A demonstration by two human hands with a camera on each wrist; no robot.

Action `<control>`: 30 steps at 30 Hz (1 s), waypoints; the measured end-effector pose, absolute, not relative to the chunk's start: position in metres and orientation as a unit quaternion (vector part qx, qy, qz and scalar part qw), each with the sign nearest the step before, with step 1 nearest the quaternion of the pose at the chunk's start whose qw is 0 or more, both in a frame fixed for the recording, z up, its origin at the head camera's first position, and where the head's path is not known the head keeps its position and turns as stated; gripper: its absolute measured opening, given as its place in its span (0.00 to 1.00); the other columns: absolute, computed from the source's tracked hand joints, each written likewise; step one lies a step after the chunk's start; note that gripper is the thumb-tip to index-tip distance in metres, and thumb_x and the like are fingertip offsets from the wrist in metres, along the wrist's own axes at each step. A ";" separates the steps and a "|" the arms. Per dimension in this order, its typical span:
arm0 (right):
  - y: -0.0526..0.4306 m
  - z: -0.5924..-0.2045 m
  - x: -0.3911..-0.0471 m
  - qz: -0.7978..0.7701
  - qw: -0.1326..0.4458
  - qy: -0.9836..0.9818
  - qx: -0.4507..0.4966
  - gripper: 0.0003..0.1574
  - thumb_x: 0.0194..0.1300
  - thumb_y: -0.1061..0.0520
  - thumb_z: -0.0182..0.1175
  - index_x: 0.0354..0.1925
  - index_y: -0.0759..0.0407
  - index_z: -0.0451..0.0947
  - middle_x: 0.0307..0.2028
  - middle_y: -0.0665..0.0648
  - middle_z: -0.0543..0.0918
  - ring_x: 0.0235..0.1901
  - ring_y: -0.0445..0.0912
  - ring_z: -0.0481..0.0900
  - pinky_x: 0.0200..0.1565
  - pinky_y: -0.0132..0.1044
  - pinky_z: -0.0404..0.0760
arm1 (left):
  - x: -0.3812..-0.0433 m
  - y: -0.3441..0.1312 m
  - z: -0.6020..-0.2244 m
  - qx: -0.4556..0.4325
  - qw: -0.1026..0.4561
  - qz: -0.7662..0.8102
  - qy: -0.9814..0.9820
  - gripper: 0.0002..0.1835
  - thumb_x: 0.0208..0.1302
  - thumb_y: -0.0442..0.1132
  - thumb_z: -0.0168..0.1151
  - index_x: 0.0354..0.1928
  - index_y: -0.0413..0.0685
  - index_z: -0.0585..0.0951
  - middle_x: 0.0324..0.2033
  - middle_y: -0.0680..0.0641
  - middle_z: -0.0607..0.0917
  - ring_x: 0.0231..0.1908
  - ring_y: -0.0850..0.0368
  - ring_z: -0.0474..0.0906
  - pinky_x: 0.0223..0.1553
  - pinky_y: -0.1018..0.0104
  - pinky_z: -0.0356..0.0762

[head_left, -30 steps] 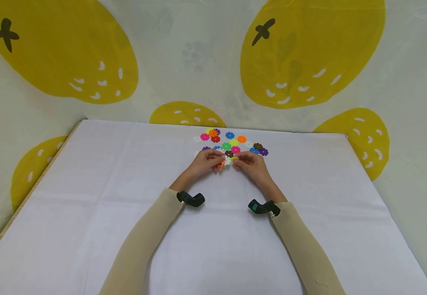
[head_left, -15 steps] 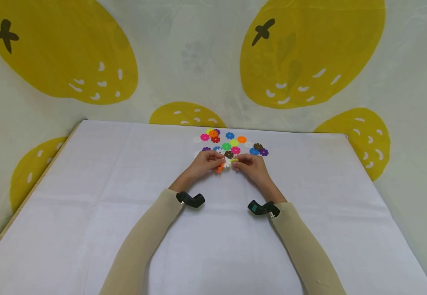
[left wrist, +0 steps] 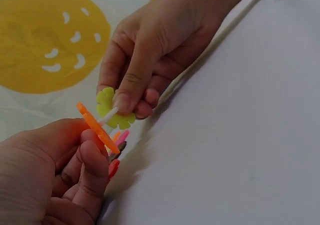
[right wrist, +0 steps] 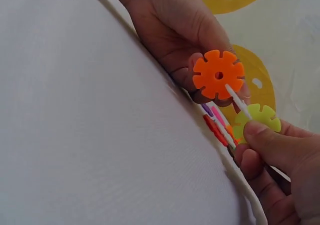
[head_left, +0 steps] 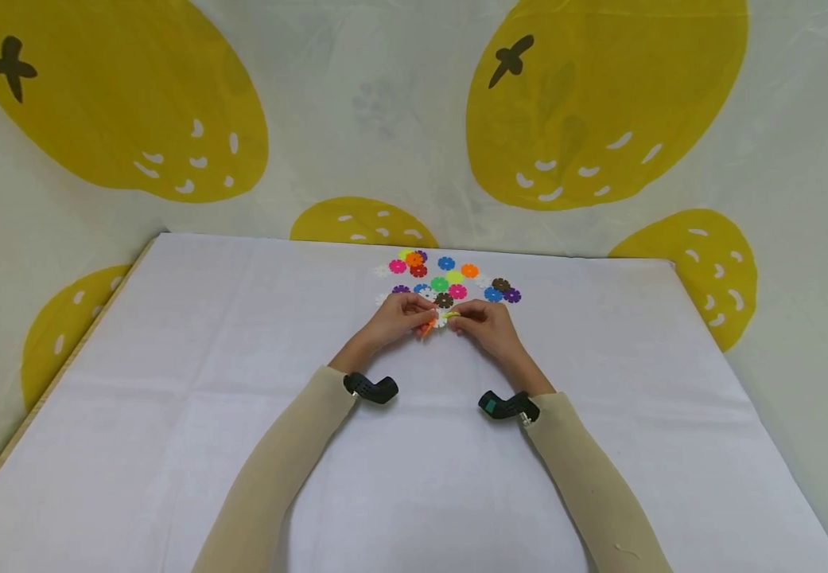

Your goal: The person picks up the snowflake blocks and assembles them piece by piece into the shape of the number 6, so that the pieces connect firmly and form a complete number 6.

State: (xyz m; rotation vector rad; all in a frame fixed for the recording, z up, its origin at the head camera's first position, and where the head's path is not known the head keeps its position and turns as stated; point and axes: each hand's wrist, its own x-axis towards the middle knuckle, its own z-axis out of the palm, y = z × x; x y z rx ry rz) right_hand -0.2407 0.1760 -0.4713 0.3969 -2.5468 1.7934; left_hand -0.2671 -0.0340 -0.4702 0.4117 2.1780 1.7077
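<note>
In the left wrist view, my left hand [left wrist: 45,170] pinches an orange notched plastic disc [left wrist: 98,127] between thumb and fingers. A white notched disc [right wrist: 237,99], seen edge-on in the right wrist view, sits in a slot of the orange one at an angle. My right hand [right wrist: 285,160] pinches a yellow-green notched disc [right wrist: 262,120] with thumb and fingertips, right at the other edge of the white disc. From the head view, both hands meet just in front of the scattered discs, and the fingers partly hide the orange and yellow-green discs.
Several loose notched discs lie behind the hands near the table's far edge, among them a brown [head_left: 444,301], a pink [head_left: 457,292], a green [head_left: 439,284] and a blue one [head_left: 445,263]. A white cloth covers the table [head_left: 414,477]; a patterned curtain [head_left: 371,159] hangs behind.
My right hand shifts slightly, bringing the yellow-green disc a little nearer to me and up to the white disc. The left hand stays nearly still with the orange disc.
</note>
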 end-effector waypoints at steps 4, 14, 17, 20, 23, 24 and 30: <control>0.174 -0.475 -0.243 0.584 -0.003 -0.803 0.118 0.15 0.62 0.63 0.66 0.46 0.73 0.81 0.41 0.70 0.84 0.30 0.36 0.80 0.37 0.25 0.80 | -0.270 -0.039 -0.470 0.164 0.188 0.584 0.773 0.16 0.69 0.38 0.61 0.53 0.36 0.81 0.38 0.43 0.85 0.29 0.60 0.76 0.33 0.75 0.75; 0.176 -0.474 -0.244 0.544 0.032 -0.832 0.106 0.16 0.60 0.70 0.60 0.48 0.67 0.81 0.48 0.65 0.77 0.38 0.47 0.78 0.37 0.24 0.75 | -0.271 -0.038 -0.471 0.171 0.199 0.585 0.767 0.16 0.68 0.40 0.61 0.52 0.36 0.81 0.32 0.48 0.83 0.27 0.60 0.74 0.30 0.74 0.73; 0.175 -0.474 -0.246 0.540 0.020 -0.838 0.080 0.15 0.61 0.68 0.61 0.48 0.66 0.82 0.48 0.65 0.78 0.39 0.48 0.78 0.37 0.25 0.75 | -0.270 -0.038 -0.471 0.169 0.196 0.582 0.771 0.16 0.68 0.40 0.62 0.51 0.37 0.81 0.32 0.47 0.83 0.26 0.60 0.73 0.30 0.73 0.72; 0.172 -0.474 -0.249 0.539 0.008 -0.840 0.055 0.13 0.63 0.64 0.62 0.47 0.65 0.83 0.48 0.64 0.79 0.38 0.46 0.78 0.38 0.25 0.75 | -0.270 -0.039 -0.471 0.171 0.191 0.577 0.776 0.16 0.67 0.41 0.63 0.50 0.37 0.82 0.32 0.47 0.84 0.27 0.60 0.73 0.32 0.73 0.71; 0.170 -0.473 -0.253 0.545 -0.005 -0.838 0.039 0.14 0.65 0.61 0.64 0.48 0.65 0.83 0.46 0.63 0.81 0.36 0.44 0.78 0.38 0.26 0.76 | -0.270 -0.040 -0.471 0.174 0.195 0.580 0.771 0.16 0.67 0.41 0.63 0.50 0.37 0.82 0.31 0.48 0.83 0.27 0.59 0.73 0.32 0.73 0.71; 0.170 -0.473 -0.255 0.544 -0.008 -0.838 0.034 0.15 0.65 0.60 0.64 0.49 0.64 0.83 0.45 0.63 0.81 0.35 0.44 0.78 0.37 0.25 0.77 | -0.270 -0.040 -0.472 0.175 0.198 0.583 0.768 0.16 0.68 0.41 0.62 0.50 0.37 0.81 0.31 0.48 0.83 0.27 0.60 0.74 0.32 0.73 0.72; 0.165 -0.472 -0.269 0.519 -0.005 -0.854 0.039 0.19 0.61 0.58 0.68 0.50 0.66 0.82 0.33 0.55 0.80 0.27 0.41 0.71 0.29 0.26 0.70 | -0.272 -0.041 -0.474 0.185 0.204 0.611 0.742 0.15 0.69 0.40 0.60 0.51 0.35 0.80 0.26 0.50 0.81 0.25 0.60 0.74 0.29 0.72 0.74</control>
